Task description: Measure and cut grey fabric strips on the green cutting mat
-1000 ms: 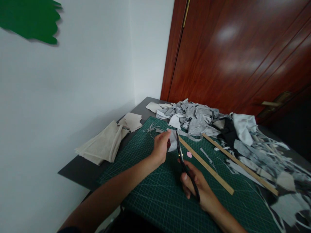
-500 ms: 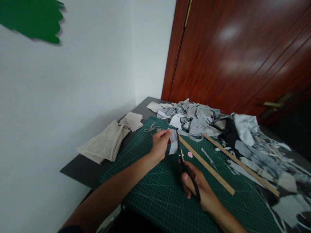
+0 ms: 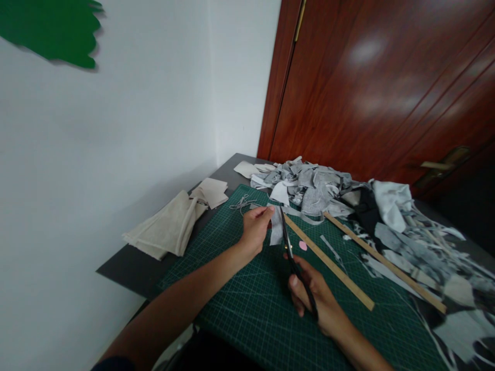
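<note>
My left hand [image 3: 255, 230] pinches the top of a small light grey fabric piece [image 3: 276, 229], which hangs down over the green cutting mat [image 3: 240, 309]. In my right hand [image 3: 311, 293] are black-handled scissors [image 3: 289, 250], pointing up and away from me. Their blades lie along the right edge of the fabric piece; whether they touch it is hard to tell. Just right of the scissors a wooden ruler [image 3: 332, 265] lies on the mat, with a small pink piece [image 3: 302, 246] beside it.
Grey and white fabric scraps [image 3: 317, 185] are heaped at the back and right. A second wooden ruler [image 3: 386, 264] lies on the right. Folded beige cloth [image 3: 166, 226] rests at the left by the wall. Loose grey cord [image 3: 243, 202] lies on the mat's far left corner.
</note>
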A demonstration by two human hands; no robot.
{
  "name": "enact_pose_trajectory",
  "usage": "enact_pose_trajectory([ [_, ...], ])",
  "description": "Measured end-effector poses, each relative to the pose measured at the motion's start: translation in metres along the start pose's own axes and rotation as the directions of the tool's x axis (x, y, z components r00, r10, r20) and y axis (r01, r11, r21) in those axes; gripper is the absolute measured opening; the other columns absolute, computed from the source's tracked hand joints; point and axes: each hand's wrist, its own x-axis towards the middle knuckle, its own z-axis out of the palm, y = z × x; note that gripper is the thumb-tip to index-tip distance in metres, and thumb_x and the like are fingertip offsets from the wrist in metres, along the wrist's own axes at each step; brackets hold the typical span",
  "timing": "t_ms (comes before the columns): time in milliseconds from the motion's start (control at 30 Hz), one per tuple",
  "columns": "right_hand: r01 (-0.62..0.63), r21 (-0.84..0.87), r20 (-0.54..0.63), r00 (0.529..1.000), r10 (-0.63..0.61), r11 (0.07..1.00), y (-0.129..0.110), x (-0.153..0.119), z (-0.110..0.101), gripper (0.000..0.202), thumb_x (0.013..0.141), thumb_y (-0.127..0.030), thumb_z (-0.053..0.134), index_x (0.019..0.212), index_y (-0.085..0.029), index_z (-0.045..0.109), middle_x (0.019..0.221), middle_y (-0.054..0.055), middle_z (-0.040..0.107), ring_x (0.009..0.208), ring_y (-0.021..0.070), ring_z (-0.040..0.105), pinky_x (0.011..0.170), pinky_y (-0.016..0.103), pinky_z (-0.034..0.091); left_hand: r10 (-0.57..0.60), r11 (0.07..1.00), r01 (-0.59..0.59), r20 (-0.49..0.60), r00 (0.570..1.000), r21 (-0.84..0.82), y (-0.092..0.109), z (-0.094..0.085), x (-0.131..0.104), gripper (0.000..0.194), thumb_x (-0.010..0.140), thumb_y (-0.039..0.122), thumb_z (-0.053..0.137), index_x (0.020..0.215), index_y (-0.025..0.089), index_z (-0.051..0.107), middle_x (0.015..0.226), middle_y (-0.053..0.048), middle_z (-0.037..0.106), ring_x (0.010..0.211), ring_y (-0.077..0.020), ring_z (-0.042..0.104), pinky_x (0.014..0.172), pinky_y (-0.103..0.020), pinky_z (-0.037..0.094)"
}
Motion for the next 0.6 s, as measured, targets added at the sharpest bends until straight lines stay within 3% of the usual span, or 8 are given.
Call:
enact_pose_trajectory([
  [600,-0.009,0.001,0.006,1.0,0.009,1.0,-0.0026,0.001,0.0007,0.092,0.081,-0.08,0.065,0.138,-0.01,0.049,0.054,-0.011,0.041,0.04,0.008,0.035,0.037,0.019,0.034,-0.002,1.0,0.002,-0.004,1.0,0.008,0.0,-0.0001,0.0004,0.04,0.068,0.051,0.086,0.067,0.014,0.07,0.061,0.001,0.056,0.056,-0.0099,0.045,0.054,-0.024,0.034],
])
